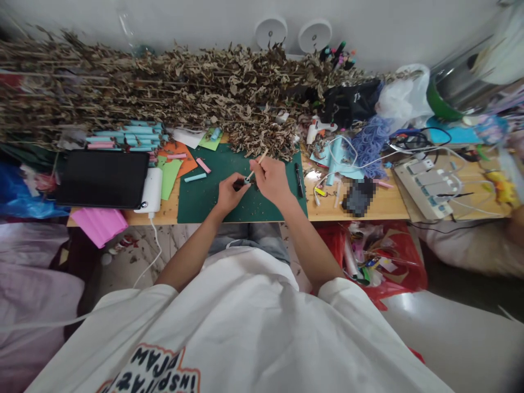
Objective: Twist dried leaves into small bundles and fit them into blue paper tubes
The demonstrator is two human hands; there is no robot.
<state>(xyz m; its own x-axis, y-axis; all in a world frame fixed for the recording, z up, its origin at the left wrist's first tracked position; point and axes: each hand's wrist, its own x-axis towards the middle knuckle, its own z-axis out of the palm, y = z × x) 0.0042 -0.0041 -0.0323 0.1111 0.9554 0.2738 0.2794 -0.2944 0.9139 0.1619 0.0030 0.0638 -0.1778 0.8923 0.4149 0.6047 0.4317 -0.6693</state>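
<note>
Over the green cutting mat [262, 210], my left hand [230, 194] pinches a small light-blue paper tube [246, 180], mostly hidden by the fingers. My right hand [271, 177] is closed around a thin wooden stick [262, 158], slanted so its lower tip meets the tube's upper end. Whether the tip is inside the tube I cannot tell. On the mat left of my hands lie a blue paper roll [195, 178] and a pink paper roll [203, 165]. A black pen [299, 180] rests at the mat's right edge. Dark crumbs are scattered around my hands.
Dried leafy stalks [184, 82] cover the table's back. Left are a black tablet [104, 179], a white power bank [149, 191] and stacked blue rolls [141, 134]. Right are a glue gun [320, 129], blue yarn [372, 144], cables and a power strip [426, 185].
</note>
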